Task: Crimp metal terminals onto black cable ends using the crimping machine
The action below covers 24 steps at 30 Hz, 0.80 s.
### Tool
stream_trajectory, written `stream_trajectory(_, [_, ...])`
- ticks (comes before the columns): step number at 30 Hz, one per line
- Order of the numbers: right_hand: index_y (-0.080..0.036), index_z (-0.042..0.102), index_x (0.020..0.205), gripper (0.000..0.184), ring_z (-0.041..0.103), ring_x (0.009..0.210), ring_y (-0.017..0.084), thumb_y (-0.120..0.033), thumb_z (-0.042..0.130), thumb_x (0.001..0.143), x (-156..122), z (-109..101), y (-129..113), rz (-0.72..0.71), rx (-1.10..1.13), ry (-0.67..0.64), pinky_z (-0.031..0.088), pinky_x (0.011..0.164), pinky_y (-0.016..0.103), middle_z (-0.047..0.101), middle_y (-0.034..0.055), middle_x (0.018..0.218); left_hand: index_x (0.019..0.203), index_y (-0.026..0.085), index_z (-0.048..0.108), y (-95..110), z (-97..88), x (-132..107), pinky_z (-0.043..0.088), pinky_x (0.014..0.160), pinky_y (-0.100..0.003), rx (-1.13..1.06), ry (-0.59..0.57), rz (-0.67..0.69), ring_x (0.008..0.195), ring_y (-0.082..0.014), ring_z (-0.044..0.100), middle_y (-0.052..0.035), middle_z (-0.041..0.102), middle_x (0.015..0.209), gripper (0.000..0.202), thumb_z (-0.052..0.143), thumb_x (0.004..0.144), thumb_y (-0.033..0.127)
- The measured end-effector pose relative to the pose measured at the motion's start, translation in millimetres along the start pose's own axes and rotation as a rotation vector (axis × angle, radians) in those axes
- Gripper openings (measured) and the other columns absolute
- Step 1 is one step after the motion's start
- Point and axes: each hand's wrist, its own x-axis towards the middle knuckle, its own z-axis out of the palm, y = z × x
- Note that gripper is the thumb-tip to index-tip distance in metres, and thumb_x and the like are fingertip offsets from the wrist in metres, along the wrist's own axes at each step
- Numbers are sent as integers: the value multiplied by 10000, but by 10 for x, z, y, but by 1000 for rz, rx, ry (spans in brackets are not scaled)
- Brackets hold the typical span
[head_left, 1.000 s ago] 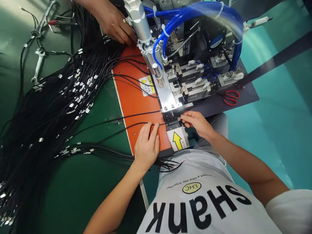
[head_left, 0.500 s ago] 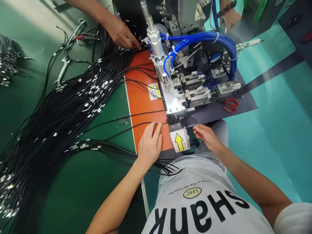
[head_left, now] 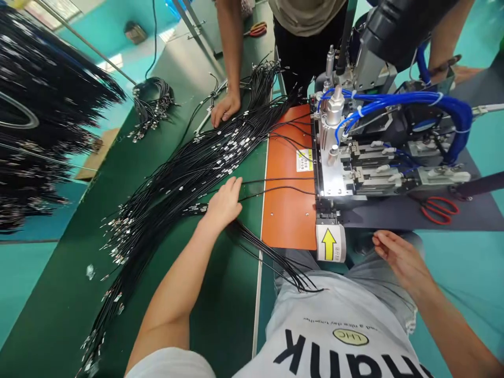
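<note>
My left hand [head_left: 225,203] lies palm down over black cables on the green table, fingers stretched forward and nothing visibly gripped. Its fingertips are beside two cables that run across the orange plate [head_left: 289,220] into the machine [head_left: 334,178]. A smaller bunch of black cables [head_left: 271,252] passes beneath this hand and hangs over the table edge, ends against my shirt. My right hand [head_left: 399,257] is held above my lap, right of the yellow-arrow label [head_left: 329,243]. Its thumb and forefinger are pressed together; whatever may be between them is too small to see.
A large heap of black cables [head_left: 189,163] with white tags spreads over the table. Across from me, a co-worker's hand [head_left: 226,109] rests by the heap. Red-handled scissors [head_left: 439,210] lie on the dark board. Blue hoses [head_left: 417,100] arch over the machine. More cables [head_left: 39,121] hang at left.
My left hand has moved left off the orange plate to the cables on the green table. The co-worker's hand has shifted from beside the machine to the cable heap. The view has swung left.
</note>
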Motion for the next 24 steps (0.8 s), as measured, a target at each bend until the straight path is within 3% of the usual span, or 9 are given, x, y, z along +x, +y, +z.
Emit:
stream_trajectory(3, [-247, 753, 835, 290, 566, 699, 156, -453, 847, 654, 0, -57, -27, -9, -8, 17, 515, 531, 239, 638, 57, 850, 1324, 95, 478, -462, -35, 212, 489, 944, -434, 25, -53, -75, 1124, -323, 595, -209, 533, 1317, 550, 541, 778, 115])
stream_trajectory(6, [-262, 760, 857, 291, 567, 687, 171, -485, 820, 679, -61, -71, -100, -8, -68, 20, 539, 542, 276, 644, 68, 871, 1108, 100, 580, -564, -40, 493, 481, 912, -411, 22, -51, -58, 1013, -292, 615, -174, 621, 1101, 314, 515, 801, 110])
stream_trajectory(10, [-272, 757, 859, 293, 557, 661, 170, -515, 793, 699, -142, -129, -169, -34, -113, 42, 533, 541, 290, 651, 70, 868, 999, 107, 591, -384, -56, 895, 466, 889, -401, 18, -7, -14, 962, -279, 599, -154, 632, 984, 200, 491, 826, 101])
stream_trajectory(17, [-274, 748, 859, 325, 549, 659, 179, -526, 808, 663, -178, -119, -273, -91, -93, 107, 510, 537, 310, 654, 71, 859, 1071, 66, 575, 179, -87, 1563, 439, 910, -417, -40, 131, 54, 1006, -281, 582, -199, 614, 1065, 254, 438, 856, 62])
stream_trajectory(20, [-284, 742, 857, 313, 535, 655, 187, -549, 777, 693, -241, -55, -360, -102, -135, 71, 501, 566, 349, 640, 81, 860, 1107, 56, 579, 252, -178, 1532, 433, 940, -419, -68, 132, 81, 1047, -284, 571, -206, 616, 1105, 268, 484, 859, 88])
stream_trajectory(22, [-307, 743, 839, 270, 522, 650, 203, -553, 748, 727, -291, -24, -405, -108, -183, 47, 482, 582, 394, 631, 104, 858, 1167, 89, 570, 175, -251, 1310, 409, 996, -412, -82, 141, 107, 1122, -278, 544, -179, 605, 1179, 301, 521, 877, 150])
stream_trajectory(24, [-330, 745, 816, 231, 513, 650, 217, -552, 717, 758, -329, 2, -436, -116, -220, 32, 455, 598, 434, 625, 130, 859, 1135, 157, 601, 39, -301, 947, 402, 1015, -378, -106, 67, 187, 1129, -248, 545, -116, 623, 1170, 254, 516, 899, 200])
